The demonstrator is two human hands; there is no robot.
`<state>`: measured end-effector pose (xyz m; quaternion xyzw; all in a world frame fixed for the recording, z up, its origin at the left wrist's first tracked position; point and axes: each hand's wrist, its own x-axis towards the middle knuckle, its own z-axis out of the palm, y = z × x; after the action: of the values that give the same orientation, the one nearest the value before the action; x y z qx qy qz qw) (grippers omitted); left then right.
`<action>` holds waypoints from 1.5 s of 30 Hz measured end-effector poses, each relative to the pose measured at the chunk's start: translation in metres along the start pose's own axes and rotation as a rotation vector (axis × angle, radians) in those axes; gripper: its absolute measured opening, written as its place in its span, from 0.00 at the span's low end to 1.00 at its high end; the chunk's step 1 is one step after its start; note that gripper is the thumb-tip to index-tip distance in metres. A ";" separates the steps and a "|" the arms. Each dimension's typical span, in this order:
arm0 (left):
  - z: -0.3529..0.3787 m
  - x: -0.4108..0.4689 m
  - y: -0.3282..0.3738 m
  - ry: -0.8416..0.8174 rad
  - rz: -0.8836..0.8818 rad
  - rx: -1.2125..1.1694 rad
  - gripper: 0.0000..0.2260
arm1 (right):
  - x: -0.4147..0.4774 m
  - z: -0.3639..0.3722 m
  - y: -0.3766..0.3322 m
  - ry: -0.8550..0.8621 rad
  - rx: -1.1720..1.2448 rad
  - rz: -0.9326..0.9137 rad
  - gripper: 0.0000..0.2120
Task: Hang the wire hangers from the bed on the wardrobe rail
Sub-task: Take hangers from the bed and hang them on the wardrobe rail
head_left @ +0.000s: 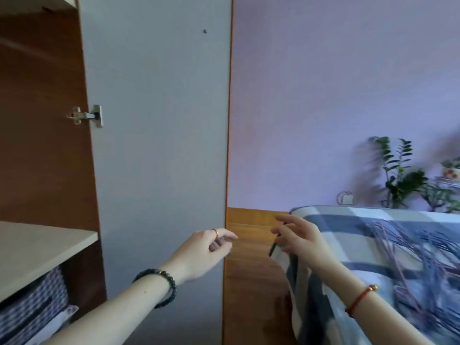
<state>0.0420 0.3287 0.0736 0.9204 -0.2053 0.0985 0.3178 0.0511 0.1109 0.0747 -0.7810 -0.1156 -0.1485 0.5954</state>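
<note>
Head view: a blurred tangle of thin pink and blue wire hangers [428, 252] lies on the blue-and-white checked bed cover [348, 220] at the right, beyond the open grey wardrobe door [159, 120]. The left hand [206, 250], before that door's edge, has loosely curled fingers and holds nothing. The right hand [298, 237] hovers over the bed's corner with fingers spread; a thin dark piece [272, 249] shows at its fingers, and whether it is gripped cannot be told.

Home bedroom — bed [373, 220], open wardrobe [154, 120]
</note>
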 end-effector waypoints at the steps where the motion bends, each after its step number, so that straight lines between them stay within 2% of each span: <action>1: 0.014 0.005 0.007 -0.020 0.019 -0.007 0.11 | -0.006 -0.016 0.007 0.033 -0.003 0.012 0.09; 7: 0.109 0.029 0.070 -0.195 0.186 -0.077 0.10 | -0.064 -0.126 0.050 0.309 -0.043 0.119 0.11; 13: 0.189 0.037 0.126 -0.347 0.279 -0.179 0.10 | -0.137 -0.214 0.086 0.643 0.015 0.216 0.10; 19: 0.256 0.039 0.173 -0.444 0.311 -0.363 0.10 | -0.183 -0.252 0.120 0.939 0.093 0.247 0.12; 24: 0.302 0.032 0.196 -0.509 0.282 -0.530 0.10 | -0.193 -0.262 0.153 1.091 0.000 0.318 0.16; 29: 0.347 0.029 0.208 -0.566 0.136 -0.689 0.13 | -0.195 -0.263 0.163 1.127 -0.080 0.353 0.21; 32: 0.364 0.030 0.212 -0.542 0.011 -0.803 0.18 | -0.195 -0.263 0.164 1.140 0.024 0.358 0.24; 35: 0.372 0.034 0.212 -0.556 -0.097 -0.930 0.18 | -0.195 -0.263 0.168 1.133 0.113 0.369 0.26; 38: 0.374 0.035 0.209 -0.597 -0.111 -0.974 0.17 | -0.194 -0.261 0.171 1.101 0.225 0.399 0.29; 40: 0.373 0.034 0.206 -0.623 -0.118 -0.994 0.17 | -0.194 -0.258 0.168 1.060 0.255 0.414 0.27; 42: 0.370 0.032 0.205 -0.631 -0.136 -1.032 0.16 | -0.193 -0.255 0.164 1.018 0.264 0.401 0.21; 45: 0.361 0.029 0.207 -0.643 -0.166 -1.096 0.12 | -0.193 -0.252 0.161 1.022 0.299 0.377 0.17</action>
<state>-0.0051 -0.0532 -0.0857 0.6209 -0.2392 -0.3267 0.6712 -0.0946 -0.1758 -0.0789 -0.5241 0.3090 -0.3809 0.6963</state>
